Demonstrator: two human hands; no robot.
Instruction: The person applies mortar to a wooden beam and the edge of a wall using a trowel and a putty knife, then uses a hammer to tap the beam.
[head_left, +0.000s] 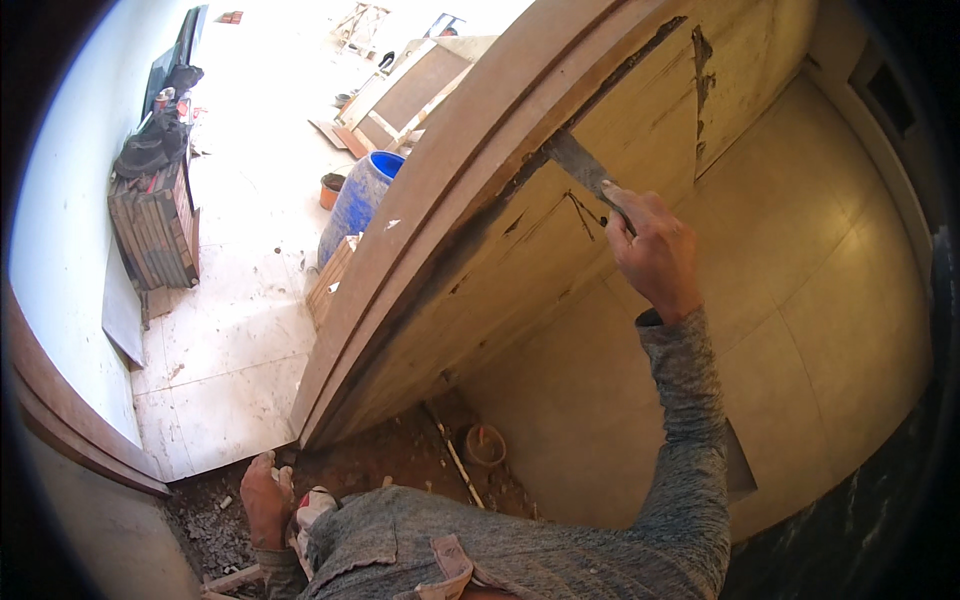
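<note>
My right hand (652, 245) grips a flat metal putty knife (578, 160), its blade against the dark gap along the inner edge of the brown wooden door frame (480, 150), where it meets the yellowish plastered wall (628, 120). Dark cracks and smears mark that wall around the blade. Low at the left, beside the foot of the frame, my left hand (268, 500) has its fingers curled; what they hold, if anything, I cannot make out.
Beyond the frame are a blue barrel (350, 210), an orange bucket (330, 192), stacked boards with dark bags (150, 225) and wooden panels (400, 95). Below lie rubble (205, 530), a pale rod (450, 450) and a small round container (485, 445).
</note>
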